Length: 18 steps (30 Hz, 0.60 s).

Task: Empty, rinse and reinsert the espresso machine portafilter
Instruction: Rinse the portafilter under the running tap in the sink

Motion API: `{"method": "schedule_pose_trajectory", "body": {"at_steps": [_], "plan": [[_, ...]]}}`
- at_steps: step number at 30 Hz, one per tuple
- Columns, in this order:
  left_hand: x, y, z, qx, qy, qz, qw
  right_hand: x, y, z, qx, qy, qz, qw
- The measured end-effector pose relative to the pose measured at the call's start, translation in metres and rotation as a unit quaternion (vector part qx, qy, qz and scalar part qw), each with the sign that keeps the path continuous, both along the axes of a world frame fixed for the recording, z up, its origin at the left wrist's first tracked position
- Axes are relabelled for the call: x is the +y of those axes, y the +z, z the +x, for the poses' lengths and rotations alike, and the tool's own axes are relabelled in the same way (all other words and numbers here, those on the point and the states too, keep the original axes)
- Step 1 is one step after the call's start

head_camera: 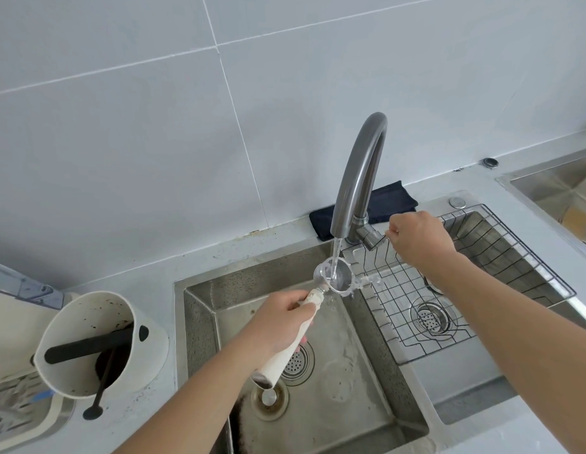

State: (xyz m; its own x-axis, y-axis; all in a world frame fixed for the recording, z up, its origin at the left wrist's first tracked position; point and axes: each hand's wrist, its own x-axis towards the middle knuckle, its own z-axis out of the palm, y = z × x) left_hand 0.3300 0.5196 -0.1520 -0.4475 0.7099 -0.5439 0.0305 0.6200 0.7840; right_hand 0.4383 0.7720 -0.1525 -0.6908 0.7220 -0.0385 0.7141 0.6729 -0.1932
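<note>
Left hand (280,317) grips portafilter (334,276) under faucet (357,178).

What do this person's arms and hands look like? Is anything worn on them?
Both forearms are bare as far as the picture shows: no sleeves in view. The left hand and right hand wear no gloves, and no watch, bracelet or ring shows.

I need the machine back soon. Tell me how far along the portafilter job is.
Emptying looks done: grounds sit in the knock box. Rinsing is in hand: the left hand holds the portafilter under the running faucet, over the sink, with the right hand at the faucet lever. Reinserting remains.
</note>
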Motion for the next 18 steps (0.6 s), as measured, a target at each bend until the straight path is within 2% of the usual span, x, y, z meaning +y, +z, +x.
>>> {"method": "schedule_pose_trajectory", "body": {"at_steps": [5, 9, 12, 18], "plan": [[-0.01, -0.002, 0.004, -0.14, 0.098, 0.024, 0.985, 0.001, -0.001, 0.0, 0.005, -0.004, 0.0, 1.0], [-0.016, -0.003, 0.002, -0.196, 0.117, 0.036, 0.973, 0.001, -0.003, 0.0, 0.002, -0.002, 0.0, 1.0], [-0.02, -0.004, -0.001, -0.154, 0.092, 0.024, 0.984, 0.002, -0.004, -0.001, 0.006, -0.002, 0.001, 1.0], [-0.034, -0.006, -0.011, 0.046, 0.008, 0.004, 0.999, 0.004, -0.006, 0.0, 0.013, 0.01, 0.009, 1.0]]}}
